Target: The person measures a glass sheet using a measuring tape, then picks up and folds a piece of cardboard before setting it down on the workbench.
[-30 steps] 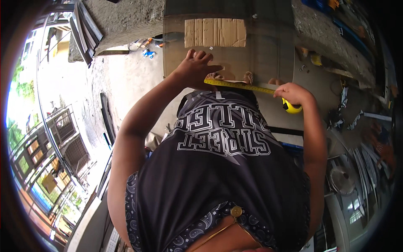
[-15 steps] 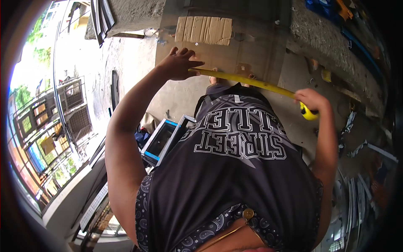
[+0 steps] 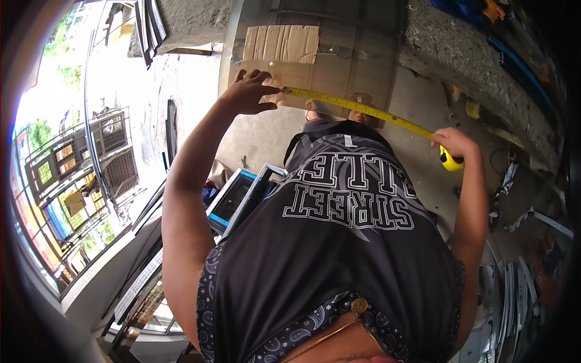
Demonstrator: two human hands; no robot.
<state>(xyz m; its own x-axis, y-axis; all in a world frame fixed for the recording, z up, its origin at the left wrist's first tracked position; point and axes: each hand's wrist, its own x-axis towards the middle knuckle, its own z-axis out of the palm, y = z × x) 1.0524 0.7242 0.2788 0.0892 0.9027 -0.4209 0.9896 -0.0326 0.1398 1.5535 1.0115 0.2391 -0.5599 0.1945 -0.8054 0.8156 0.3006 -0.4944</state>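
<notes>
The person's right grip (image 3: 457, 143) is closed on the yellow tape measure (image 3: 449, 160), which sits in view beyond the right edge of a glossy brown sheet (image 3: 351, 72). The left grip (image 3: 247, 95) is open, fingers spread, with the forefinger at the free end of the yellow blade (image 3: 363, 111); from my remote post I cannot tell whether the two touch. Between the grips the blade runs in a straight slant across the near part of the sheet, markings showing.

Change noted: against one second ago, the grips stand farther apart and more blade is out; against half a second ago, the exposed length looks much the same. I judge that the work now has a longer span of blade to use, and that the pull-out has slowed or paused.

Farther out, ridged cardboard (image 3: 281, 45) lies on the sheet, a rough concrete ledge (image 3: 448, 66) stands to the right, and blue-edged frames (image 3: 233, 196) are left of the torso.
</notes>
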